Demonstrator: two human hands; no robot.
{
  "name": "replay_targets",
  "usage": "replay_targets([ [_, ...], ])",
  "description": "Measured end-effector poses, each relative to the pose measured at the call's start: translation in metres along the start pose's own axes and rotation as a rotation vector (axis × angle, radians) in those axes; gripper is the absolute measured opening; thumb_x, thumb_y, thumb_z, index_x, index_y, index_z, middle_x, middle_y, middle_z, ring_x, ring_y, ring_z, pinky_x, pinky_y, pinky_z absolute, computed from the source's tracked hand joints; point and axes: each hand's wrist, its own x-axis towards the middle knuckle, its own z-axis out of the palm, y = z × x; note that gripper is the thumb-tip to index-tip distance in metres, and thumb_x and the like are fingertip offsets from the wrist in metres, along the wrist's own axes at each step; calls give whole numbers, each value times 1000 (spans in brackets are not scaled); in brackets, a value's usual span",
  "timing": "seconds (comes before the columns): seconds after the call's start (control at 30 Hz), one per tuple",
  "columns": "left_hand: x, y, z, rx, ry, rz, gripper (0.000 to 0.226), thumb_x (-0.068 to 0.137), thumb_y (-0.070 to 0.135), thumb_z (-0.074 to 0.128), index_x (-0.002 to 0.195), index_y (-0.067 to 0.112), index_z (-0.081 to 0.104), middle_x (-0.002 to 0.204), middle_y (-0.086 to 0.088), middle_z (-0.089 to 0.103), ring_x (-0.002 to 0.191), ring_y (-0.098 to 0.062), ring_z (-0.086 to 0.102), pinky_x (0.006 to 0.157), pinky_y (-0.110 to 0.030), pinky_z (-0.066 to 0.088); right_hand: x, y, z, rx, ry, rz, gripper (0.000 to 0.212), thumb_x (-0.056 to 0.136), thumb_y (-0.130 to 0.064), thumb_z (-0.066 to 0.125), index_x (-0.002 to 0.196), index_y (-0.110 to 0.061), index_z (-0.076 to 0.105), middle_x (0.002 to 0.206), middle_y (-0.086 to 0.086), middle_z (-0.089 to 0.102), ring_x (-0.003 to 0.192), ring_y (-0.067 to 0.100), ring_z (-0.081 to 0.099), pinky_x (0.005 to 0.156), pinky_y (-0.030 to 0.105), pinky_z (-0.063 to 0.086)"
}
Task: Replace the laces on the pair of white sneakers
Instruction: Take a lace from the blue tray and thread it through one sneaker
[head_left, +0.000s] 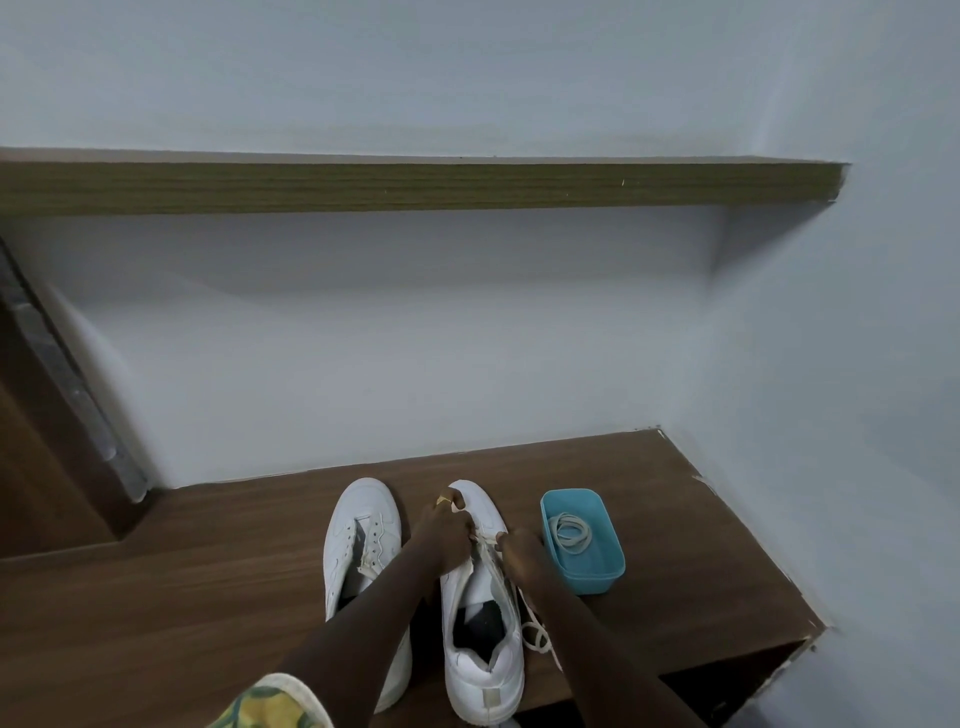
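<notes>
White low-top sneaker on the right (483, 670), standing on brown wood-grain worktop (208, 571), heel nearest, toe pointing away; yellow-green patterned sleeve (270, 701) at near edge; cream flat lace (488, 545) partly threaded through this sneaker, loose end trailing on worktop at its right; left hand (441, 535), fingers curled, pinching the lace near the toe-end eyelets; right hand (522, 551), fingers curled, gripping the same lace from the opposite side; white low-top sneaker on the left (358, 525), just beside, parallel; light blue plastic tub (587, 584), right of the pair, holding coiled pale lace (571, 532); pale grey wall (415, 338) behind; olive-brown wooden shelf (415, 187) above.
</notes>
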Motion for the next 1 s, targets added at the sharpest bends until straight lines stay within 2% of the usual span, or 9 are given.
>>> replay_targets([
  [0.07, 2, 2, -2, -103, 20, -8, 28, 86, 15, 45, 99, 13, 69, 119, 4, 44, 121, -17, 40, 89, -25, 36, -1, -3, -4, 171, -67, 123, 33, 99, -10, 37, 122, 6, 54, 125, 24, 57, 106, 25, 57, 68, 17, 45],
  [0.13, 6, -1, 1, -145, 76, -10, 29, 85, 11, 46, 103, 7, 67, 111, 2, 52, 121, -15, 41, 92, -25, 39, -6, -8, -10, 28, -48, 75, 34, 98, -1, 32, 125, 6, 52, 128, 25, 54, 118, 34, 52, 90, 31, 41],
  [0.2, 4, -2, 0, -216, 107, -58, 27, 84, 6, 52, 109, 4, 61, 114, -4, 50, 112, -19, 47, 90, -28, 43, -7, -9, -13, -136, -74, 10, 35, 97, 4, 30, 124, 9, 51, 127, 26, 54, 120, 37, 50, 96, 39, 38],
  [0.27, 1, -5, -1, -291, 172, -95, 24, 84, 3, 59, 107, 7, 60, 113, -4, 43, 100, -18, 50, 82, -24, 43, -8, -12, -8, -211, -94, -24, 36, 96, 6, 29, 123, 11, 52, 125, 26, 55, 119, 38, 51, 95, 39, 41],
  [0.4, -4, -14, -3, -369, 222, -162, 20, 85, -4, 55, 91, 14, 65, 102, -3, 46, 80, -12, 50, 71, -16, 36, -7, -8, 11, -181, -37, 84, 35, 98, -9, 33, 125, 2, 52, 127, 16, 56, 120, 27, 53, 75, 21, 43],
  [0.53, -7, -20, -4, -372, 238, -203, 21, 84, -4, 52, 92, 4, 70, 92, -7, 55, 79, -14, 52, 69, -17, 35, -12, -8, 15, -225, 20, 71, 37, 100, -12, 32, 126, 1, 53, 128, 15, 58, 120, 26, 54, 95, 30, 43],
  [0.67, -11, -20, -3, -384, 193, -212, 20, 86, 2, 52, 92, 3, 72, 95, -13, 69, 91, -22, 63, 77, -26, 46, -14, -8, 9, -115, 75, 79, 37, 97, -3, 34, 127, 5, 54, 124, 19, 58, 116, 32, 56, 91, 34, 46],
  [0.8, -11, -16, -3, -355, 201, -191, 21, 88, 5, 52, 94, 6, 72, 94, -10, 69, 92, -21, 62, 78, -27, 47, -23, -4, 12, -48, 245, 234, 31, 93, -18, 44, 116, -3, 58, 114, 11, 64, 108, 25, 61, 77, 28, 45],
  [1.0, -7, -10, -2, -373, 190, -168, 19, 89, 10, 54, 95, 13, 72, 97, -5, 64, 88, -16, 62, 76, -21, 46, -28, -1, 17, 145, 163, 259, 33, 91, -21, 42, 114, -5, 60, 102, 10, 60, 104, 27, 59, 75, 27, 43],
])
